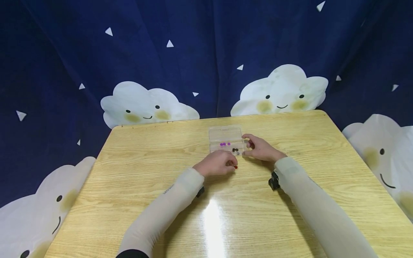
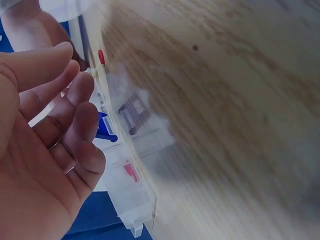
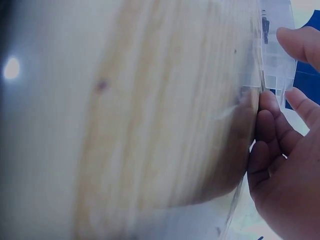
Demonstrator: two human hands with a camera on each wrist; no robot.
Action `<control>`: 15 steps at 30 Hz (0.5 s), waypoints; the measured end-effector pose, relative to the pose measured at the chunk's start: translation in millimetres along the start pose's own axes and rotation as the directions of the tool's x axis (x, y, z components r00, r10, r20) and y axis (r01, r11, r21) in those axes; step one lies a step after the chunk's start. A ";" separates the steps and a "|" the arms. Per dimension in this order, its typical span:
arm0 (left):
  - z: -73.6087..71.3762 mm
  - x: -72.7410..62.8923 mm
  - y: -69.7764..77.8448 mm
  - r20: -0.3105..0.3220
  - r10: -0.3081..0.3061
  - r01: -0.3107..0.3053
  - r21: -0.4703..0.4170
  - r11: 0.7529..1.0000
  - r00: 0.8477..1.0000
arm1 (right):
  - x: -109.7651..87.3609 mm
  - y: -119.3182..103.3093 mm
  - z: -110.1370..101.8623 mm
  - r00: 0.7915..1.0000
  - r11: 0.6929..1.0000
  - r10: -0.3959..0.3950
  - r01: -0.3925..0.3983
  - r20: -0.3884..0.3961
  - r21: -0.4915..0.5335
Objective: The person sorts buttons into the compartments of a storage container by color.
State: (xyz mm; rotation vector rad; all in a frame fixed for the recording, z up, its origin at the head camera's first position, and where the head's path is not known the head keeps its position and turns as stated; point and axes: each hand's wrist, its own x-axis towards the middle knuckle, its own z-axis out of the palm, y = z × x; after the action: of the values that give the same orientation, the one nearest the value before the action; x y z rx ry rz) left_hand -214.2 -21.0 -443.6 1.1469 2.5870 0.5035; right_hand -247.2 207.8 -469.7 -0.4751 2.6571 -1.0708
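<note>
A clear plastic box (image 1: 213, 147) lies on the table with its clear lid (image 1: 224, 134) swung back. Small purple pieces (image 1: 224, 144) and small black pieces (image 1: 235, 150) sit inside it. My right hand (image 1: 262, 148) grips the box's right end, thumb and forefinger apart along that side. In front of the box, my left hand (image 1: 217, 163) hovers with loosely curled fingers. A small red piece (image 2: 101, 56) stands on the table just beyond the left fingertips, apart from them in the left wrist view. Nothing shows between the left thumb and fingers.
The wooden table (image 1: 145, 157) reaches back to a dark blue curtain (image 1: 180, 21) with white clouds and triangles. A blue piece (image 2: 104, 127) shows through the box wall in the left wrist view. Bright light reflects off the tabletop near the front.
</note>
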 end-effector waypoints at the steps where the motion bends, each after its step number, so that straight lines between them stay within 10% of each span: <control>1: 0.5 0.2 0.1 -0.001 -0.006 0.006 0.005 1.000 1.000 | -0.2 -0.1 0.0 1.000 1.000 0.004 -0.004 0.001 0.001; 15: 6.8 3.3 1.7 0.004 -0.049 0.049 0.043 0.998 0.999 | 1.2 0.5 0.5 1.000 1.000 -0.004 0.004 -0.006 -0.014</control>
State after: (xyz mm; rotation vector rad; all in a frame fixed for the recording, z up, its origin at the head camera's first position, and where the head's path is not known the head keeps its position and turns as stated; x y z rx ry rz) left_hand -212.8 -16.1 -449.4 1.0936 2.6268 0.4359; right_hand -248.2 207.5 -470.6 -0.4812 2.6712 -1.0574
